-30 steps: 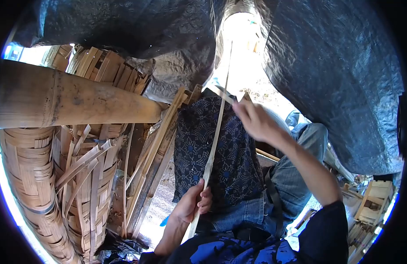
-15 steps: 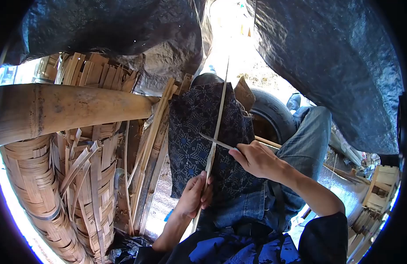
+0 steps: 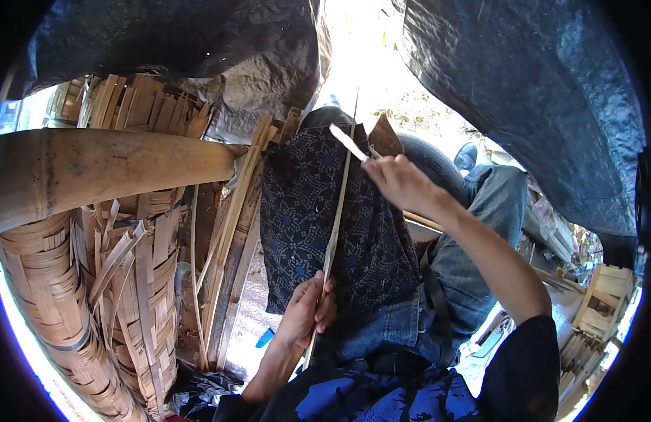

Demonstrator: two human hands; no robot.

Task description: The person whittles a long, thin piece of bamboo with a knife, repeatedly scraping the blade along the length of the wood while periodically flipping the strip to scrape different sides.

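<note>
My left hand [image 3: 308,307] is closed around the lower part of a long, thin bamboo strip [image 3: 337,214]. The strip runs away from me over a dark patterned cloth [image 3: 297,232] spread on my lap. Farther up, my right hand [image 3: 403,181] grips a knife [image 3: 348,144] by its handle, which the fingers hide. The bright blade points up and left and overlaps the strip near its far part in this view.
A thick bamboo pole [image 3: 114,169] juts in from the left, above tall woven bamboo baskets [image 3: 44,281]. Upright bamboo slats [image 3: 234,225] stand left of the cloth. A tire [image 3: 434,165] lies beyond my right knee. Dark sheeting [image 3: 536,105] hangs overhead.
My right hand and the knife have moved up and away along the strip, and the blade has tilted more upward. My left hand keeps its hold on the strip.
</note>
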